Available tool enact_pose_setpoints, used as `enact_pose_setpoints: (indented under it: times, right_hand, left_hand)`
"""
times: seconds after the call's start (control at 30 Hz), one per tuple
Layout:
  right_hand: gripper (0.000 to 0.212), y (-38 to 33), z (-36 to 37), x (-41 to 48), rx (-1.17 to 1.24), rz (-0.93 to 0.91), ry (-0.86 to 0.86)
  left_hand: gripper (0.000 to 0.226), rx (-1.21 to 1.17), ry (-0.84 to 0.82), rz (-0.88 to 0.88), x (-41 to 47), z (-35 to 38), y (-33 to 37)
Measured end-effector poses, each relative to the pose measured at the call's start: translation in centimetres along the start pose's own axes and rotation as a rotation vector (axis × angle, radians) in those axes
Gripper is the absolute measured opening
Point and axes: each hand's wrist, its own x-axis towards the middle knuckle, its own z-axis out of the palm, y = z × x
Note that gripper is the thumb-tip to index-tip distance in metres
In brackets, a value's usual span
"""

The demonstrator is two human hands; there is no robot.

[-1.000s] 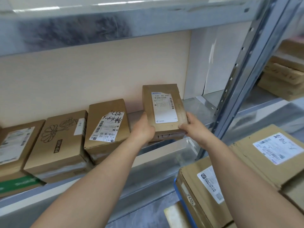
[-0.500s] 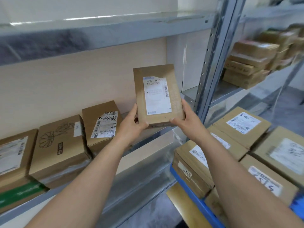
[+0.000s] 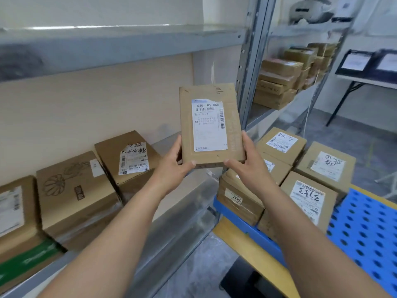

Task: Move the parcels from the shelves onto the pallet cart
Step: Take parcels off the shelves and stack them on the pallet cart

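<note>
Cardboard is gripped on both sides: a flat parcel (image 3: 211, 125) is pinched at its bottom corners by the left hand (image 3: 175, 166) and the right hand (image 3: 247, 162), with its white label (image 3: 209, 125) turned up to be read. A second ago the parcel was low, just over the shelf (image 3: 163, 229). Now it is lifted higher and carried to the right, clear of the shelf edge. So the picking-up part looks done, and the putting-down part is likely next.

Three more boxes are left on the shelf: a box with a flower drawing (image 3: 73, 192), a box with a torn label (image 3: 126, 160), and a box with green tape (image 3: 17, 229). On the blue pallet cart (image 3: 365, 229) several parcels (image 3: 307, 201) are already stacked close together. A bare blue patch is seen to the right of them. A grey shelf post (image 3: 250, 67) stands between the shelf and the cart, so it must be passed without a bump.
</note>
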Motion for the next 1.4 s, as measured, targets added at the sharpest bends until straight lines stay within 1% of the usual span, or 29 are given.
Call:
enact_pose_setpoints:
  times: [0.1, 0.23, 0.27, 0.4, 0.6, 0.73, 0.83, 0.97, 1.07, 1.2, 1.3, 1.4]
  right_hand:
    - [0.086, 0.1, -0.3, -1.4, -0.016, 0.023, 0.047]
    - [0.086, 0.0, -1.1, -3.3, -0.047, 0.037, 0.134]
    - [0.086, 0.0, -1.3, -3.4, -0.053, 0.04, 0.135]
    - [0.092, 0.4, -2.4, -4.9, -0.096, 0.08, 0.213]
    - [0.09, 1.3, -5.8, -7.9, -0.071, 0.115, 0.333]
    - [0.087, 3.0, -9.1, -9.0, -0.089, 0.161, 0.417]
    - [0.078, 3.9, -12.0, -9.9, -0.108, 0.159, 0.485]
    - [0.078, 5.7, -15.8, -11.2, -0.098, 0.193, 0.558]
    - [0.075, 7.5, -18.7, -12.1, -0.091, 0.211, 0.593]
    - [0.058, 9.8, -21.9, -13.7, -0.059, 0.238, 0.66]
    - [0.064, 11.7, -23.6, -15.0, -0.046, 0.288, 0.711]
    - [0.062, 13.8, -24.7, -16.1, -0.03, 0.337, 0.734]
  left_hand:
    - [0.075, -0.023, -0.043, 0.018, -0.1, 0.4, -0.3]
    - [0.078, -0.037, -0.123, 0.045, -0.5, 1.3, 0.3]
    - [0.078, -0.04, -0.122, 0.051, -0.5, 1.4, 0.6]
    - [0.077, -0.027, -0.181, 0.1, -0.6, 2.7, 1.6]
    - [0.079, -0.034, -0.286, 0.163, -0.4, 6.4, 3.3]
    - [0.082, -0.019, -0.34, 0.223, 0.4, 10.0, 4.8]
    - [0.081, 0.009, -0.392, 0.264, 1.1, 13.2, 6.0]
    - [0.079, 0.013, -0.466, 0.27, 2.0, 17.9, 7.7]
    - [0.078, 0.014, -0.538, 0.272, 2.8, 21.7, 9.0]
    - [0.068, 0.043, -0.633, 0.313, 3.7, 26.6, 10.4]
    - [0.063, 0.065, -0.696, 0.337, 3.8, 30.0, 11.1]
    - [0.059, 0.109, -0.729, 0.344, 3.8, 33.1, 10.8]
